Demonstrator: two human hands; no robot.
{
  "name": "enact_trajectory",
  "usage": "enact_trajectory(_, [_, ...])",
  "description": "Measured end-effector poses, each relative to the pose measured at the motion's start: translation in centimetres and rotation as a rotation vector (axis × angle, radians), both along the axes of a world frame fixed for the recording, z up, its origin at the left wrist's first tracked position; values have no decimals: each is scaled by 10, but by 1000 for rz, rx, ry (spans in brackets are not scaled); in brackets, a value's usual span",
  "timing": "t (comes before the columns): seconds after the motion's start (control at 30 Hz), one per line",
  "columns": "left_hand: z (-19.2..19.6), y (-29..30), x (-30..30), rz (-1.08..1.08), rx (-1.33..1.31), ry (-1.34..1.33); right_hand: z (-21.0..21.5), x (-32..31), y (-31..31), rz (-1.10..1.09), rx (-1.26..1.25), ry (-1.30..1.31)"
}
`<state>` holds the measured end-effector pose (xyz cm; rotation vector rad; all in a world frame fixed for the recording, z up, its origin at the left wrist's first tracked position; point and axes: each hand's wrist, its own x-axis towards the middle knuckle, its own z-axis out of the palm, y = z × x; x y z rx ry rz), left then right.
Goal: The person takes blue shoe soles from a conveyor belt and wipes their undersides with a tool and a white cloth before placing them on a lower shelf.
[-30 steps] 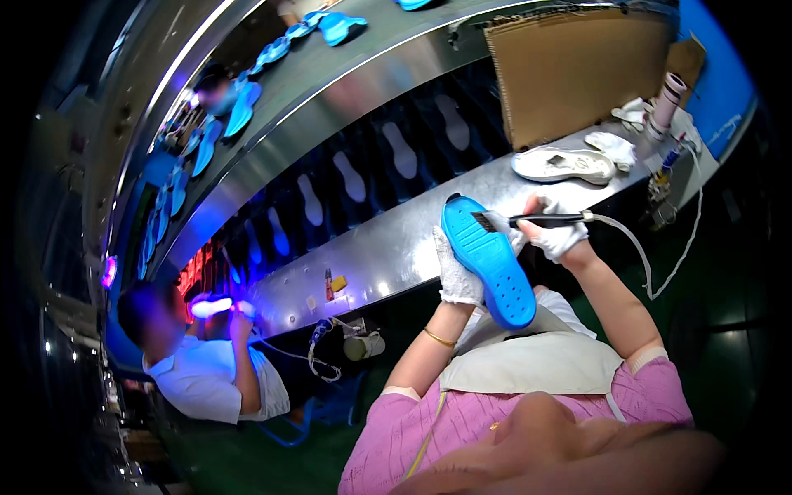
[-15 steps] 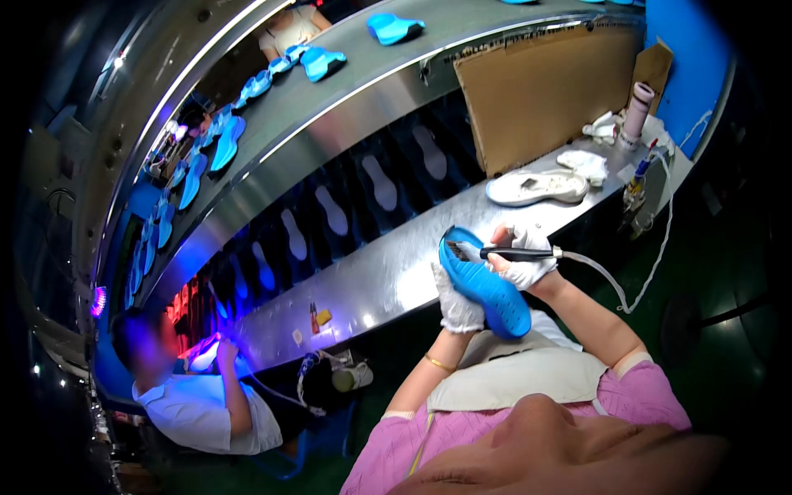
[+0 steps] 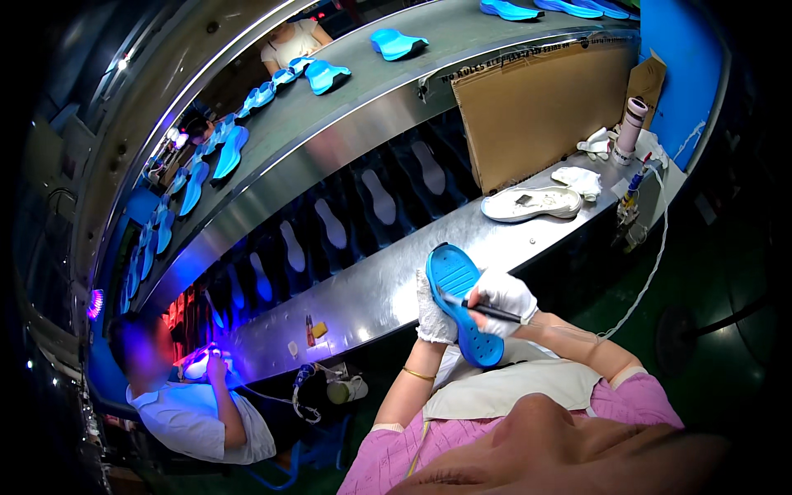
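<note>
My left hand (image 3: 436, 318), in a white knit glove, grips a blue shoe sole (image 3: 455, 268) by its left side, above my lap near the bench edge. The sole lies tilted with its inner face up, showing ridges at the far end and holes at the near end. In my right hand (image 3: 507, 293), also gloved in white, is a black-handled brush (image 3: 497, 313) with a thin pale hose behind it. Its tip is at the sole's middle, near the left rim; whether it touches cannot be made out.
A white shoe (image 3: 528, 205), crumpled white cloth (image 3: 580, 181) and pink cylinder (image 3: 631, 130) stand on the steel bench (image 3: 388, 309). Cardboard (image 3: 544, 107) leans behind. Blue soles line the conveyor (image 3: 330, 111). A co-worker (image 3: 198, 412) sits at the left; pliers (image 3: 310, 330) lie nearby.
The sole has shifted slightly left and nearer to me. My right hand has brought the brush from the sole's far end down toward its middle, and the hose hangs differently.
</note>
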<state>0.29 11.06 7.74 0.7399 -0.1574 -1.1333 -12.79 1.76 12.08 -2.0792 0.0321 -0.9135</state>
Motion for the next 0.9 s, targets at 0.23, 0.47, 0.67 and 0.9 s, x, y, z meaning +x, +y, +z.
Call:
enact_trajectory(0.23, [-6,28,-26,-428,-129,20,-24,-31,-23,-7,643,178])
enact_trajectory(0.47, [3,-6,-13,-265,-1,-97,-9,-25,-40,174,858,235])
enact_trajectory(0.67, [-4,-28,4,-67,-62,-85,6,-4,-32,127,143,-27])
enact_trajectory(0.9, [-42,-48,39,38,-445,147,2,5,-23,145,379,-54])
